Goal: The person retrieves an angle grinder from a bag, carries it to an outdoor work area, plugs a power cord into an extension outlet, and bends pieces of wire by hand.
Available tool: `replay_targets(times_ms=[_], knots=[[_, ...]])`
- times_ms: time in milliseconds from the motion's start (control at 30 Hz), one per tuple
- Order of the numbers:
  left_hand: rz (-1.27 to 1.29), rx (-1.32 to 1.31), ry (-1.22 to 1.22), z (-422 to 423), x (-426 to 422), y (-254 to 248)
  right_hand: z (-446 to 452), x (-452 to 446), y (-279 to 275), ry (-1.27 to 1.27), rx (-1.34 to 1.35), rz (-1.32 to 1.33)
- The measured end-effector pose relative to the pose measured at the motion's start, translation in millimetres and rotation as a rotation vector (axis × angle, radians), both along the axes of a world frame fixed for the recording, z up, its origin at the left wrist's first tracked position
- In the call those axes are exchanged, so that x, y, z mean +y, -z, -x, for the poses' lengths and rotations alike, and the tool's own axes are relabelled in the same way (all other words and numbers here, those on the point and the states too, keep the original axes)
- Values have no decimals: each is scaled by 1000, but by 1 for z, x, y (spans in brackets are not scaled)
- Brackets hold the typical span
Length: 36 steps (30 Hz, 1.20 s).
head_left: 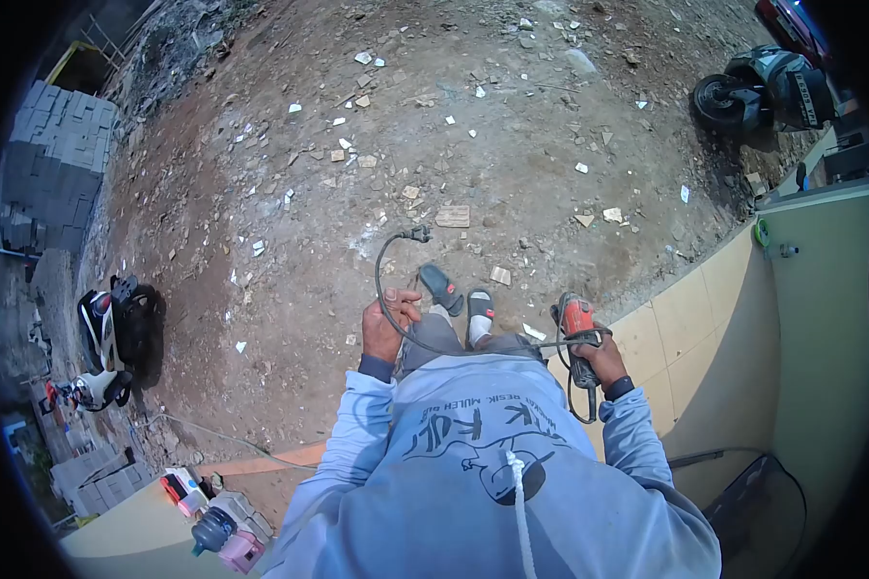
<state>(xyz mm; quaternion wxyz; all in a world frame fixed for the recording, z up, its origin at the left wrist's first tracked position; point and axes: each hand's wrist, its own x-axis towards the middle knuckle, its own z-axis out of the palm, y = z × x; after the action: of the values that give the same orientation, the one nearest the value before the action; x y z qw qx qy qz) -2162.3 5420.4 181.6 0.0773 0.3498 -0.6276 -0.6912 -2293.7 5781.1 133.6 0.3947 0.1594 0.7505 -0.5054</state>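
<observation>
My right hand (603, 359) grips the red tool (577, 317) beside me, maybe to keep it off the ground. Its cord (378, 278) crosses my curled left hand (384, 330); I can't tell if that grips.

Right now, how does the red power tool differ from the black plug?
Colour: the red power tool is red and dark grey; the black plug shows no red.
Size: the tool is far bulkier than the plug.
Hold: the tool sits in the grip of the right hand, while the plug juts out past the left hand, with no hand on it.
Shared: both have dark parts.
</observation>
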Motion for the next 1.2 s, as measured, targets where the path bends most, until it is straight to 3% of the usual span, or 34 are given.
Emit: replay_targets(times_ms=[467,867,1000,1200], knots=[[58,-50,213,82,-2,-17,-27,23,26,164,-28,20],[15,-74,369,120,-4,7,-37,19,6,256,12,4],[16,24,397,133,3,16,-36,25,10,246,44,-50],[75,-57,316,129,-24,16,-14,5,11,221,49,-51]])
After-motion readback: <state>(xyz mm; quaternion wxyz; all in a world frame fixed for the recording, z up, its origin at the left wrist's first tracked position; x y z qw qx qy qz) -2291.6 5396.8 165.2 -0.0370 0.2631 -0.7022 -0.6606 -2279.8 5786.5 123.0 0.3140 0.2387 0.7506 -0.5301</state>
